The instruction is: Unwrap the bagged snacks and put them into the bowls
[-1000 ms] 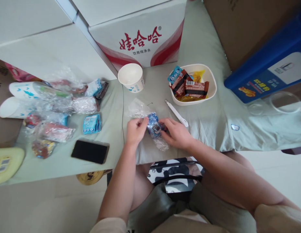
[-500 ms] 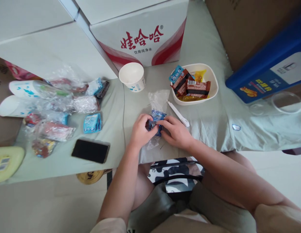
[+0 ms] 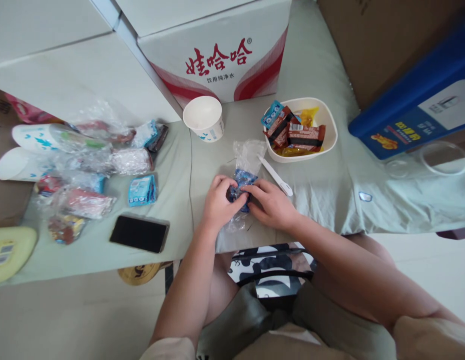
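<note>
A blue packet [image 3: 246,177] in a clear plastic bag [image 3: 249,154] lies on the pale green cloth [image 3: 207,165], at the near edge, between the two hands. The left hand [image 3: 221,204] is curled narrow, thumb and fingers pinching the packet's left side. The right hand [image 3: 272,204] is loosely bent, fingertips on its right side.

The packet looks light and soft, the film thin, crinkly and probably slippery; whether the contents would crush, I cannot tell. The packet's side edges seem the firmest hold, the bag's loose far end the easiest to pinch. Its print is too covered to read.

Just right of the bag is a white cutter [image 3: 276,176]; beyond it, a white bowl [image 3: 333,142] holds brown, yellow and light blue packets. A paper cup [image 3: 203,120] stands on the far side. Behind it, a white carton [image 3: 224,60] reads 娃哈哈® in red, with 饮用纯净水 below. On the blue box [image 3: 412,100] at far right, the yellow lettering is unclear.
</note>
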Motion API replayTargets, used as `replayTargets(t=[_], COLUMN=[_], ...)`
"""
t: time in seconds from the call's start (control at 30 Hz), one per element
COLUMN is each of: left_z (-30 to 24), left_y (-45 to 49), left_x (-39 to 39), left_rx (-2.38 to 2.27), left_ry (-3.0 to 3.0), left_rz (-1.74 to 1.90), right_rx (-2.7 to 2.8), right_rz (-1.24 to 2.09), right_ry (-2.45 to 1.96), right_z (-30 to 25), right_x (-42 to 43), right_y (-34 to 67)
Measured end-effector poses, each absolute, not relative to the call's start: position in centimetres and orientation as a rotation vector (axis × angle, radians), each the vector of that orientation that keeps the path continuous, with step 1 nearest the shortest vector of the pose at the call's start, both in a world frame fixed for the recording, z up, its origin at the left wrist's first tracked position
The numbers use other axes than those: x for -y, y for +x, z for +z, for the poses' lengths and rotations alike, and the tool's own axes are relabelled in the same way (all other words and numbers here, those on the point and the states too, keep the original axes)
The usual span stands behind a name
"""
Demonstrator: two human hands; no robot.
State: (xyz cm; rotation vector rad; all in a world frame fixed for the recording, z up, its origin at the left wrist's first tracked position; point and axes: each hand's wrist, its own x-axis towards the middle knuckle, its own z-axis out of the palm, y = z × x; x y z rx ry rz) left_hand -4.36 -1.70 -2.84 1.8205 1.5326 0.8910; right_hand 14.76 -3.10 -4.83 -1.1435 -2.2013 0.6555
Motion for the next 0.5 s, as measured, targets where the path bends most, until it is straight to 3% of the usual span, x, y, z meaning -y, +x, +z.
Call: replayTargets(t=[0.5], left_z=[-2.65], left_y=[-4.22], left_x=[1.15], left_rx=[-1.478], left_ry=[1.335], left_rz=[1.053], right_rx=[2.232], right_rz=[0.669], right_ry=[-1.129], right_z=[-4.52], right_x=[3.02], right_y=[14.98])
